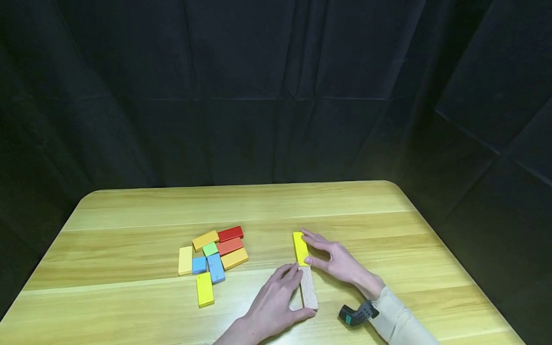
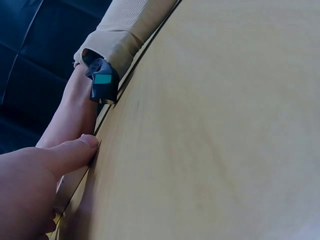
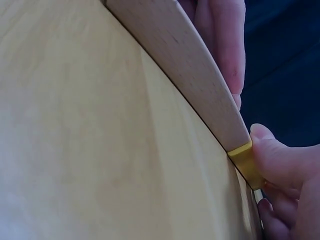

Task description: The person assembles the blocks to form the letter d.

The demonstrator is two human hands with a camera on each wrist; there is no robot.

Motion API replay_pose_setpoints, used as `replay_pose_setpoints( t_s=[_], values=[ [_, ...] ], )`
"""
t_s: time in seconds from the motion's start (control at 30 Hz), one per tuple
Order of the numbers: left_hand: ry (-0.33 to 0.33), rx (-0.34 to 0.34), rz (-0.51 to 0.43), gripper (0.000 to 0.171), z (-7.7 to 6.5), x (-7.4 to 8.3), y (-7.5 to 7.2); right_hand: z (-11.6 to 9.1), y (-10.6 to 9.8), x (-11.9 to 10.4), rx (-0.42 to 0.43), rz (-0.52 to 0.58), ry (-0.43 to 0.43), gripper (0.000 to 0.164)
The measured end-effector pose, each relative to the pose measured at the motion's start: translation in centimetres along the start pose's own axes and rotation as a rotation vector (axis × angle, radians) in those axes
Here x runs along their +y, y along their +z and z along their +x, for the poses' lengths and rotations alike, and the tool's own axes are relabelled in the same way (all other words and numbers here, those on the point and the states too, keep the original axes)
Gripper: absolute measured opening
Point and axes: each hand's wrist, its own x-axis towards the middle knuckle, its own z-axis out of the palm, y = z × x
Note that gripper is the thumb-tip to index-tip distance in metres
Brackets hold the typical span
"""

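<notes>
We see the left hand (image 1: 276, 299) half curled around the pale wooden block (image 1: 308, 287), thumb at its near end; the right hand (image 1: 340, 261) is spread, touching the yellow block (image 1: 300, 249), though we cannot tell whether it grips. Both blocks lie end to end on the table (image 1: 366, 230). We judge them light, stiff, perhaps slightly slippery; we would pinch their long sides mid-length.

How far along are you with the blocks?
Looks done: one yellow block and the pale block lie end to end. In hand: the right hand touches that yellow block, the left hand the pale one. Maybe to do: the other blocks, bunched to the left, apart from these two.
</notes>
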Motion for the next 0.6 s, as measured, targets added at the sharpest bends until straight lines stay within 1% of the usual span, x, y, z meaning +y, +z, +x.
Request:
replay_pose_setpoints(
  t_s=[0.33,0.43,0.6],
  values=[
    [0.018,0.010,0.012,0.085,0.0,-0.1,0.1,-0.5,0.2,-0.6,0.011,-0.029,-0.003,0.061],
    [0.020,0.017,0.016,0.086,0.0,-0.1,0.1,-0.5,0.3,-0.8,0.017,-0.033,0.003,0.057],
    [0.016,0.009,0.018,0.086,0.0,-0.1,0.1,-0.8,0.4,-1.1,0.033,-0.037,-0.034,0.049]
  ],
)
